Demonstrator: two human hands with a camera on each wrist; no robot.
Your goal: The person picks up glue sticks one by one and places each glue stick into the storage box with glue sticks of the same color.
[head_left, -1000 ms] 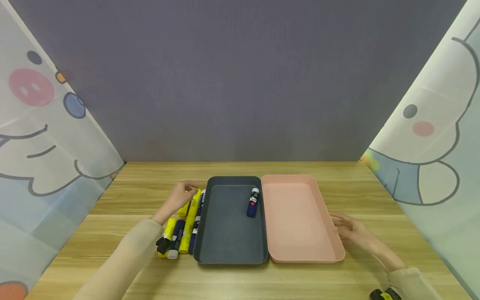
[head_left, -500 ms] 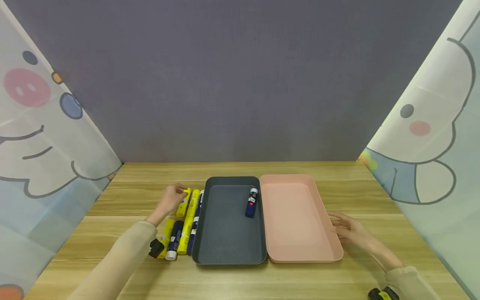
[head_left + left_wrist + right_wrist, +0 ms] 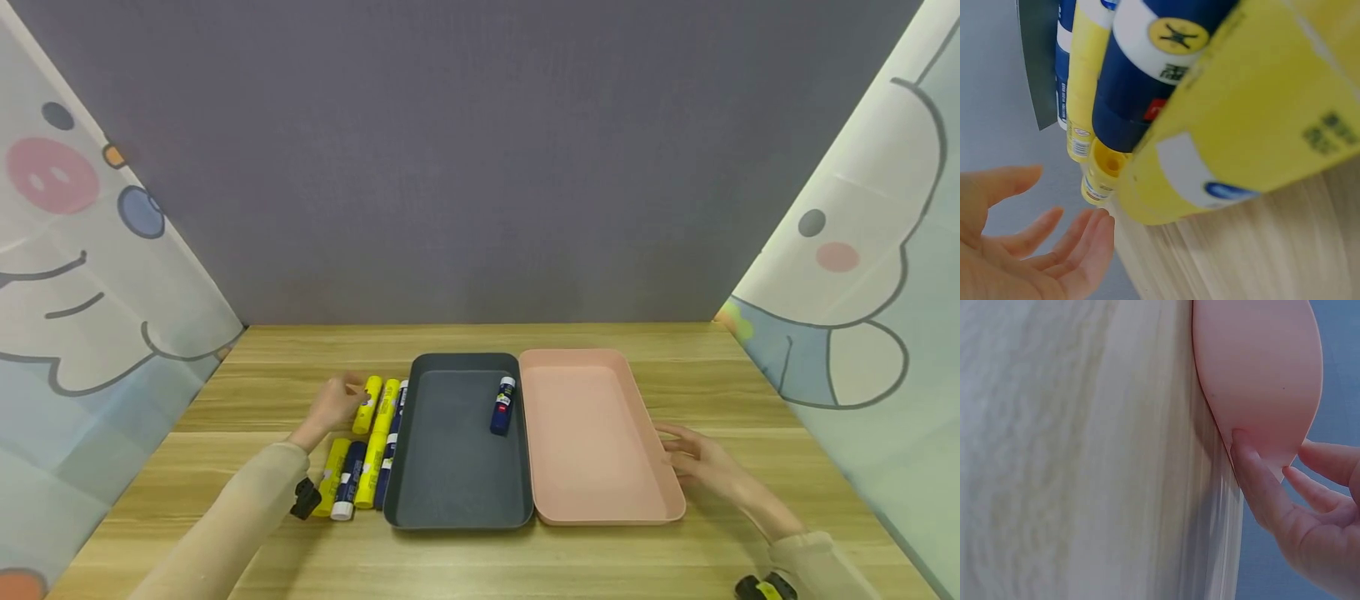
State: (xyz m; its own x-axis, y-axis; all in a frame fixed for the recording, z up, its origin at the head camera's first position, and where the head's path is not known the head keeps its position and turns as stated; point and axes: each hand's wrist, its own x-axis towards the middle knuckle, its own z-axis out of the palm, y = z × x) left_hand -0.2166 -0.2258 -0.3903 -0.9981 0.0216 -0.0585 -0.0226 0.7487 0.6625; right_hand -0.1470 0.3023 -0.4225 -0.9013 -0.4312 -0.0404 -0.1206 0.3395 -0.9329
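Several yellow and navy glue sticks lie on the table left of the dark grey tray (image 3: 461, 450). The left hand (image 3: 332, 408) is beside the far-left yellow stick (image 3: 367, 405); in the left wrist view that hand (image 3: 1041, 244) has its fingers spread and holds nothing. Nearer the front lie a yellow stick (image 3: 332, 478) and a navy stick (image 3: 349, 481) with a white cap. One navy stick (image 3: 503, 406) is inside the grey tray. The right hand (image 3: 708, 468) rests its fingertips on the right side of the pink tray (image 3: 603, 450); the right wrist view shows this hand (image 3: 1310, 519) with loosely extended fingers.
The two trays stand side by side on the wooden table (image 3: 600, 562). A dark grey panel (image 3: 480, 167) rises behind it. Cartoon-printed sheets (image 3: 67, 333) stand along the left and right sides.
The left hand has moved left, off the top of the yellow sticks, leaving the far-left one in fuller view. The right hand stays against the pink tray.
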